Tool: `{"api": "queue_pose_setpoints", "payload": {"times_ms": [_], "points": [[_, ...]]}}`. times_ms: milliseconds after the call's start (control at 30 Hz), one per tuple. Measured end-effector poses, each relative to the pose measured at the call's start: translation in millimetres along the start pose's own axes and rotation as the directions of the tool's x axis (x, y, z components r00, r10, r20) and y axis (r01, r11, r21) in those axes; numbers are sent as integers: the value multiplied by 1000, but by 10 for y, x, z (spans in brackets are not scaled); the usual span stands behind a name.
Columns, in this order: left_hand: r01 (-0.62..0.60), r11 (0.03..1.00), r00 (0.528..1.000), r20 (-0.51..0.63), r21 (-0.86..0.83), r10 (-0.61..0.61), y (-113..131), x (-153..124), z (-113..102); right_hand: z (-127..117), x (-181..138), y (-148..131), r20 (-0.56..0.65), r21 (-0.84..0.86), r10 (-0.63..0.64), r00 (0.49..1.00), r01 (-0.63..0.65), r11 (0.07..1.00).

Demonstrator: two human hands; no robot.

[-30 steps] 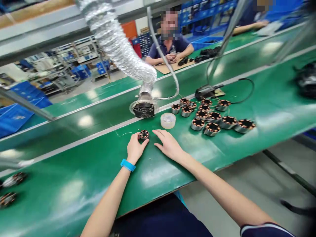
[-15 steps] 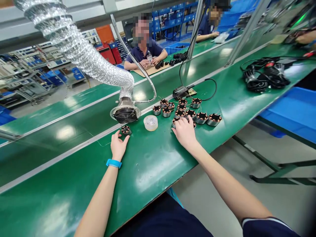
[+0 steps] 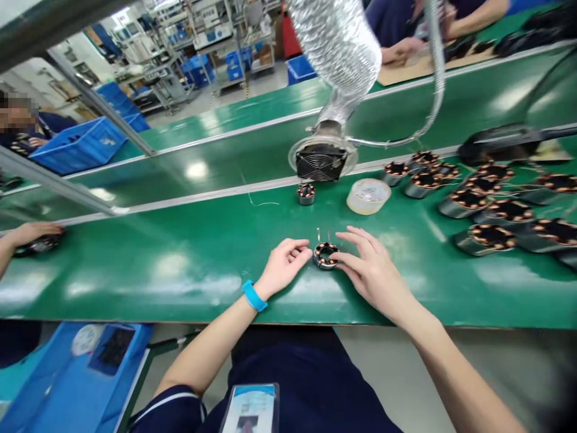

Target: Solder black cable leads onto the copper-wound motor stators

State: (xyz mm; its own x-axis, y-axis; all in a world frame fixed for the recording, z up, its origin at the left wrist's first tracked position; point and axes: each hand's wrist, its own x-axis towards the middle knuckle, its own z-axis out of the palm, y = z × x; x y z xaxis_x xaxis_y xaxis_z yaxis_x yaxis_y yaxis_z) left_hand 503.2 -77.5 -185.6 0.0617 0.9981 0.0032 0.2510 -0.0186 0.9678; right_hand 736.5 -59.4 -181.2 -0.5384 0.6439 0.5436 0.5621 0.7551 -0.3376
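One round copper-wound stator (image 3: 325, 255) (steel-rimmed) between left hand (image 3: 283, 266), right hand (image 3: 372, 273)

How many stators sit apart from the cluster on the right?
2. One stator lies between the left hand and right hand, both touching it; a lone stator stands by the extraction fan, left of the white tub. A co-worker's hand far left covers something dark, possibly a third.

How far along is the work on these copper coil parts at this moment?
Probably done: a lone stator stands apart, next to the extraction fan. In hand: the left hand and right hand have a fingertip grip on the middle stator, which sits on the green belt with thin wire ends pointing up. Likely left: the cluster of stators waiting on the right.
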Motion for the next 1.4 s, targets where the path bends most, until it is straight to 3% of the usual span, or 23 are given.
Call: {"api": "queue_pose_setpoints", "payload": {"times_ms": [67,167,233,300,400,467,533,633,700,800,933,1100,1267,1333,1400], "points": [[100,989,995,12,-113,-99,25,-95,-15,143,9,-170,-20,156,60,998,-56,986],[175,960,983,-21,-218,-184,32,-134,-70,351,-32,-402,-106,360,319,942,-262,895],[164,955,983,-38,-246,-178,25,-96,-80,480,-58,-526,-130,414,477,869,-390,823],[129,959,987,-57,-251,-147,14,-31,-51,589,-53,-611,-122,376,535,836,-460,804],[35,977,990,-129,-209,-63,10,41,36,694,10,-652,-87,279,512,854,-473,836],[-67,994,975,-218,-83,48,22,32,84,717,54,-628,-81,286,486,870,-447,848],[-200,970,927,-293,138,233,42,-27,102,707,75,-583,-70,317,447,892,-405,857],[-327,860,852,-272,393,448,73,-147,73,663,63,-519,3,366,365,931,-341,866],[-301,877,862,-285,376,418,88,-198,38,640,46,-490,51,400,326,944,-318,860],[-149,968,911,-353,202,214,107,-197,5,635,33,-468,82,427,300,951,-305,851],[-34,995,961,-272,89,57,133,-99,4,657,30,-456,95,429,269,959,-283,858],[-130,986,960,-236,108,152,152,-36,8,655,32,-454,101,415,252,962,-271,869],[-318,875,849,-302,366,435,142,-137,57,636,45,-456,97,429,250,963,-267,863],[-323,859,829,-319,397,459,139,-159,53,628,52,-464,101,430,253,962,-272,861],[-298,897,849,-339,326,405,140,-157,22,620,56,-476,107,423,260,960,-281,861]]}}
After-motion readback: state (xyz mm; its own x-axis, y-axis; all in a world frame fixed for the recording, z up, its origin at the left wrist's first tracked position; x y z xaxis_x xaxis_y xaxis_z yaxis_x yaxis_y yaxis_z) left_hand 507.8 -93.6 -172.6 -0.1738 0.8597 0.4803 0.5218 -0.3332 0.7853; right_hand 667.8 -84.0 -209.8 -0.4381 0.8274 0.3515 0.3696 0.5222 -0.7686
